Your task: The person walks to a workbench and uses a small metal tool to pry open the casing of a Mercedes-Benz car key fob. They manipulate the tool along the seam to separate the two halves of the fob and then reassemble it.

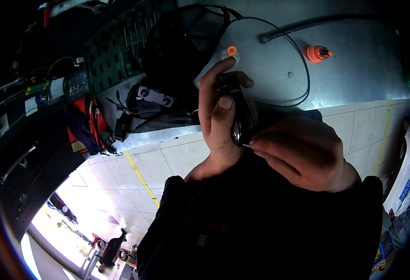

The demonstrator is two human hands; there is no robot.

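My left hand (220,123) is closed round a dark, glossy oblong object (243,114), with the thumb lying along its side. The object stands lengthwise in the hand, and its lower end is rounded and shiny. My right hand (307,151) is in a pinch at that lower end. A small bright sliver shows at its fingertips; whether it belongs to the object or is a separate tool, I cannot tell. Both hands are held in front of my dark clothing, near the edge of the metal workbench (354,81).
On the bench lie an orange screwdriver bit holder (318,53), a black hose (303,30), a thin looped cable (309,70) and an orange ring (232,50). A black bag (181,46) and a green tool tray (107,56) are to the left. A white car (403,172) stands far right.
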